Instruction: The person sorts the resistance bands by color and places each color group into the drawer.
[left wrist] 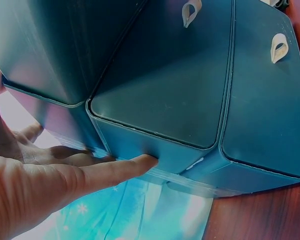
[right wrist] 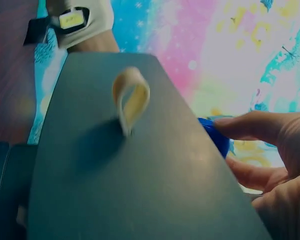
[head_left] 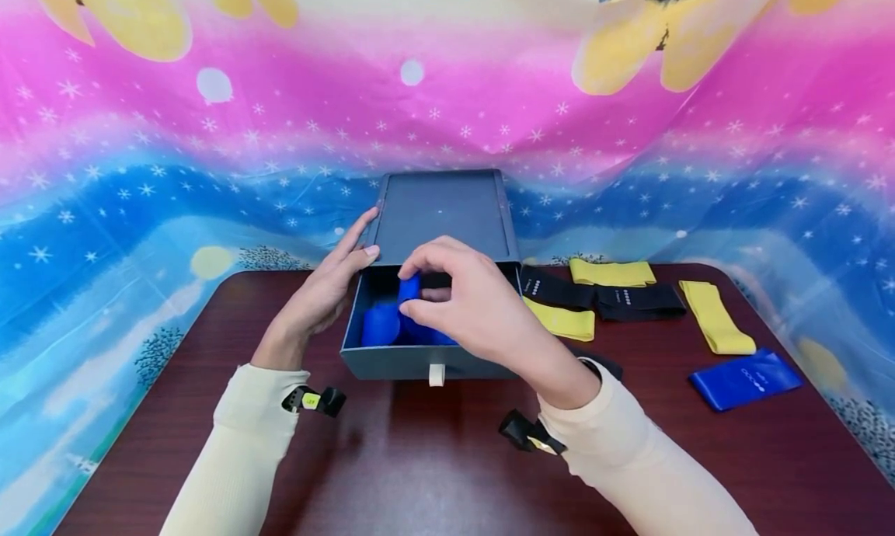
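A dark grey drawer unit (head_left: 447,214) stands at the table's back, its top drawer (head_left: 391,363) pulled out. Over the drawer, my right hand (head_left: 482,303) pinches a rolled blue resistance band (head_left: 409,289) between thumb and fingers. More blue band (head_left: 381,326) lies inside the drawer below. The right wrist view shows the blue band (right wrist: 216,137) at the fingertips, partly hidden behind the drawer front (right wrist: 155,190). My left hand (head_left: 318,303) rests against the unit's left side with fingers extended; in the left wrist view its thumb (left wrist: 120,173) lies straight along the side wall.
Yellow bands (head_left: 716,316), black bands (head_left: 639,301) and a flat blue band (head_left: 744,378) lie on the right of the brown table (head_left: 419,466). A pale fabric pull tab (head_left: 437,375) sticks out from the drawer front. A patterned cloth (head_left: 447,116) hangs behind.
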The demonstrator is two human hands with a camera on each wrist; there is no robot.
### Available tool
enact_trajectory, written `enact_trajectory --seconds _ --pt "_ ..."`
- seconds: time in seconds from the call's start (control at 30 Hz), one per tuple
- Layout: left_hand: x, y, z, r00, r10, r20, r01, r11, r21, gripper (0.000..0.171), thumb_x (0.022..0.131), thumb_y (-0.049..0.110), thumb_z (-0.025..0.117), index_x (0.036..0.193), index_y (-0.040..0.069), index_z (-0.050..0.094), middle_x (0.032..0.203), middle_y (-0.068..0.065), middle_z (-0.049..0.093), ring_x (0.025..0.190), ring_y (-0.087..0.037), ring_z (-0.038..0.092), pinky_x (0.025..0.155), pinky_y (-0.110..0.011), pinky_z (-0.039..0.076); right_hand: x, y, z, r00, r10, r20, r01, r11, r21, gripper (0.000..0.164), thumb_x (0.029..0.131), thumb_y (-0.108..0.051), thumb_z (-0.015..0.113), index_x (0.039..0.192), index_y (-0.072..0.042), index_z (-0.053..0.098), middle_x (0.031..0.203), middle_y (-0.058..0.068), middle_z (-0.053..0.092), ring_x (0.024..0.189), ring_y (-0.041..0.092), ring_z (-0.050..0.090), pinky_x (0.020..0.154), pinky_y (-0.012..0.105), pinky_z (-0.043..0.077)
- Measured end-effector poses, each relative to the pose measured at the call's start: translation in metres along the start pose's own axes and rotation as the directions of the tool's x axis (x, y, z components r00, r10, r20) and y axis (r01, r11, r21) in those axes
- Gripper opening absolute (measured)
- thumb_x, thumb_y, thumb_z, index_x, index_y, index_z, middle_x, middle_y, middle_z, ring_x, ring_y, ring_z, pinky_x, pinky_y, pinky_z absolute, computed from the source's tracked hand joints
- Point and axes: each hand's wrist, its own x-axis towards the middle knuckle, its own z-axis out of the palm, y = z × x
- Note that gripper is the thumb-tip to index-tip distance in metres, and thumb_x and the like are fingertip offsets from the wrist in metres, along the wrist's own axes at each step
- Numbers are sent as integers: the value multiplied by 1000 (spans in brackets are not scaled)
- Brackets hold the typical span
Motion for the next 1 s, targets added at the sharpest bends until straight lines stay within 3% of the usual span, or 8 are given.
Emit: enact_trajectory --seconds 0.17,0.3,0.4,0.57,0.73,1.0 --pt "1 0 1 1000 -3 -6 3 1000 6 65 111 41 44 165 51 9 173 -5 16 151 -36 36 110 -55 45 -2 7 -13 996 62 70 -51 987 -150 26 95 -9 76 120 -7 70 130 4 61 126 25 59 100 40 58" --pt "2 0 1 1000 16 -7 -16 1000 23 65 111 38 43 166 48 9 176 1 5 161 -30 17 123 -61 27 -4 15 -24 991 94 97 -72 974 -216 25 95 -8 76 119 -8 70 131 4 60 125 26 62 101 41 58" --pt "2 -1 1 1000 22 -14 -22 999 35 65 112 38 43 166 47 10 176 6 -1 163 -26 7 126 -60 20 -6 20 -30 988 112 106 -83 964 -251 25 96 -7 75 120 -7 69 133 4 59 121 25 66 100 42 58" --pt "1 -1 0 1000 11 -10 -11 1000 12 64 112 37 42 166 49 10 175 2 8 159 -27 20 121 -57 32 -8 26 -37 986 123 113 -90 961 -261 23 96 -5 74 118 -4 69 135 6 58 118 25 69 100 41 58" --pt "1 -1 0 1000 -6 -4 6 1000 -9 63 112 37 42 165 50 10 173 -4 17 154 -31 32 107 -43 48 -14 28 -43 991 110 83 -88 969 -229 22 96 -3 73 118 -1 69 135 8 59 122 28 66 99 41 58" --pt "0 0 1 1000 -16 2 16 999 -40 64 112 36 42 165 50 9 171 -8 21 148 -38 39 95 -37 57 -30 29 -56 996 91 15 -86 975 -203 23 96 -5 73 119 -5 70 134 8 60 122 32 66 101 46 57"
